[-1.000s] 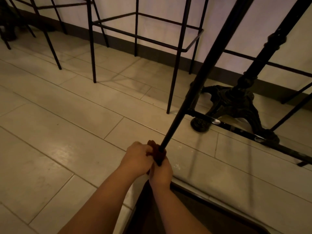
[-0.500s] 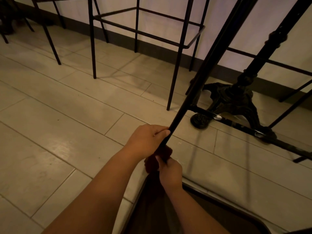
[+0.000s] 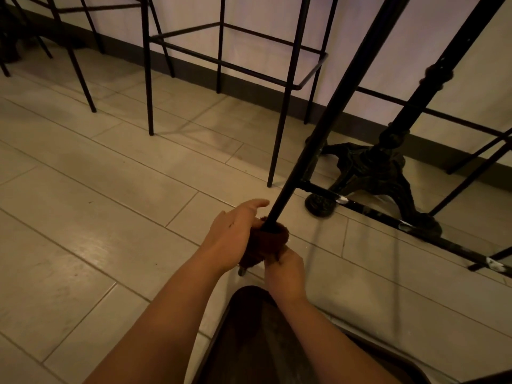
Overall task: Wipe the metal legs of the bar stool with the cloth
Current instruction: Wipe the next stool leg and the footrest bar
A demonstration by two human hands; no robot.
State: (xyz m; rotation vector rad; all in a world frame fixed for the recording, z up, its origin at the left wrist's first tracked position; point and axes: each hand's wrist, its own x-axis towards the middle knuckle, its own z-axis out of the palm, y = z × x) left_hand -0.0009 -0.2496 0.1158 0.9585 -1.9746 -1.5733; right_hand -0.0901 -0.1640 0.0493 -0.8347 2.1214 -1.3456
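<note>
Cloth (image 3: pixel 267 242), dark brown, is bunched around the lower end of the tilted stool leg (image 3: pixel 310 151), close above the floor (image 3: pixel 83 217). Your right hand (image 3: pixel 285 270) is closed on the cloth from below. Your left hand (image 3: pixel 235 234) rests against its side, fingers loosely spread, thumb lifted.

Suggest closing the left hand too, so the cloth wraps the whole bar, then drawing it up along the leg in one steady pull.

Count: one cloth, two hands, one leg in hand, one ornate table base (image 3: pixel 371 173).
</note>
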